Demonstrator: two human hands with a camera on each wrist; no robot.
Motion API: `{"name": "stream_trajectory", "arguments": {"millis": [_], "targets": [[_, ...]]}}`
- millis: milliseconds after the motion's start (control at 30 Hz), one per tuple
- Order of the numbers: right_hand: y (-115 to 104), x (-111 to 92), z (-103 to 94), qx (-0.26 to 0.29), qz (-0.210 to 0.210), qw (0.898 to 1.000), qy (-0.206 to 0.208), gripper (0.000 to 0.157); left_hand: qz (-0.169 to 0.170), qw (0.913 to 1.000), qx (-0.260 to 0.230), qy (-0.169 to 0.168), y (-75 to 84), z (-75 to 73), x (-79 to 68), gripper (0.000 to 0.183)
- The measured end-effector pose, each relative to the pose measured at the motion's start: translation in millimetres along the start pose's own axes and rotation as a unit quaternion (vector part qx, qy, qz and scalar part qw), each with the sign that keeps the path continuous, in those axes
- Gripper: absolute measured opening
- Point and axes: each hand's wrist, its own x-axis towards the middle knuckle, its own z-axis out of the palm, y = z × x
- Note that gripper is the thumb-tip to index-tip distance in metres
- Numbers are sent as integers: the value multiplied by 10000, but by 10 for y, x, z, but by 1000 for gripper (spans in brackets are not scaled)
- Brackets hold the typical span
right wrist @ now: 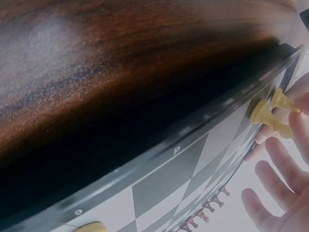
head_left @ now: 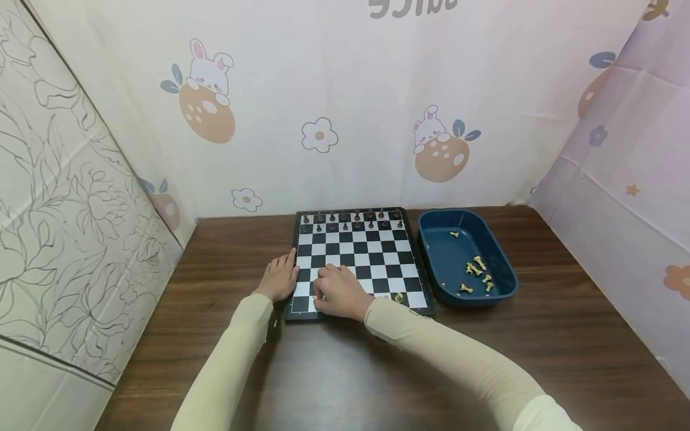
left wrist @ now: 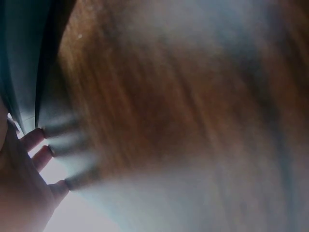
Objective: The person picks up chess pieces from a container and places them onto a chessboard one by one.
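My left hand (head_left: 278, 277) lies beside the chessboard (head_left: 378, 258), its extended fingers against the board's left edge. In the left wrist view, its fingertips (left wrist: 42, 153) show at the lower left. My right hand (head_left: 341, 291) is over the board's near left squares with fingers bent. The right wrist view shows it pinching the top of a pale yellow chess piece (right wrist: 282, 99) standing on the board. Another pale yellow chess piece (right wrist: 264, 116) stands just nearer the camera, beside the fingers. A further pale piece (head_left: 399, 297) stands on the near row to the right.
Dark brown chess pieces (head_left: 343, 216) stand in two rows across the board's far end. A blue plastic tray (head_left: 511, 286) to the board's right contains several loose pale pieces (head_left: 475, 269). Wooden tabletop (head_left: 226, 251) surrounds both, and a printed curtain (head_left: 366, 78) hangs behind.
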Motion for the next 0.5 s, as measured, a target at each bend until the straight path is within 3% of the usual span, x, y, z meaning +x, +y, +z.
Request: {"name": "stream_trajectory", "arguments": {"millis": [333, 500], "targets": [[25, -26, -7, -42, -71, 9999, 98, 23, 31, 10000, 4, -31, -8, 3, 10, 56], [35, -55, -123, -121, -163, 9997, 122, 21, 37, 10000, -3, -42, -8, -13, 2, 56]]}}
